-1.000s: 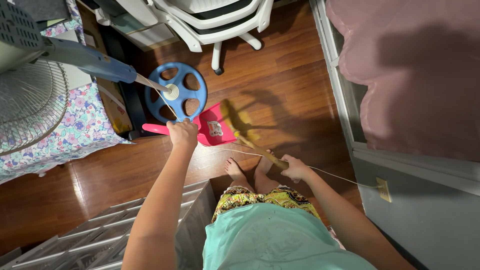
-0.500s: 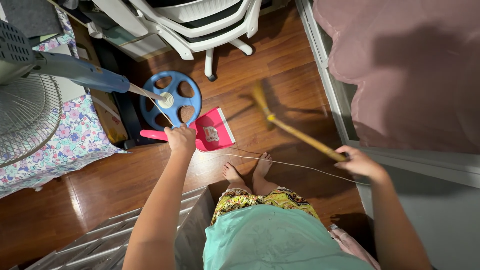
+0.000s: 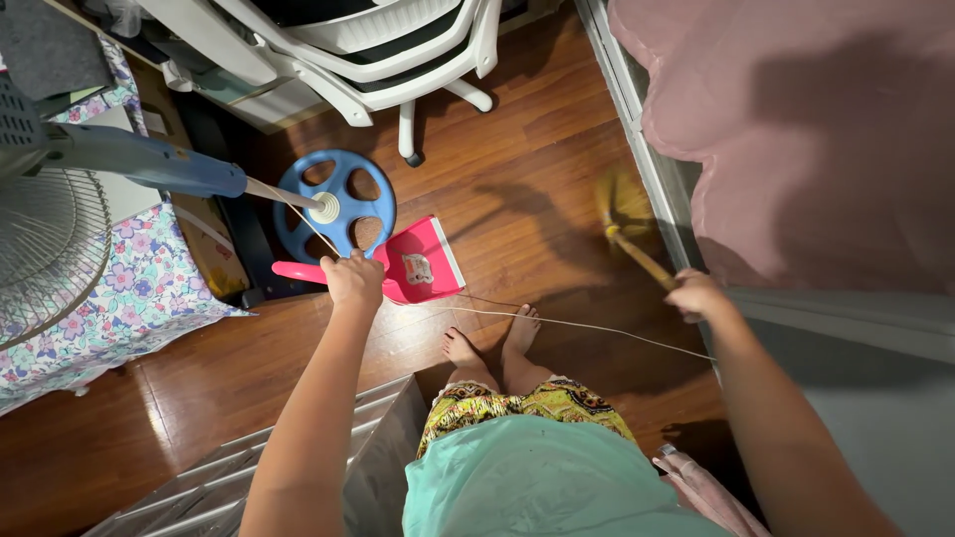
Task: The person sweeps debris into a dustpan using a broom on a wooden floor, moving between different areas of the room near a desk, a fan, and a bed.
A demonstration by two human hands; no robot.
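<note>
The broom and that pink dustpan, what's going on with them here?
A barefoot person stands on a wood floor. The left hand holds the pink dustpan by its handle, set on the floor beside a blue fan base. The right hand grips a broom, its blurred yellow bristles out by the door track, apart from the dustpan.

The left arm reaches straight forward and down, nearly fully extended, and the left hand (image 3: 353,279) is curled into a closed fist with its back turned up toward the camera. The right arm stretches out to the right side, the elbow only slightly bent, and the right hand (image 3: 696,294) is closed in a grip, knuckles up. The two hands are well apart.
</note>
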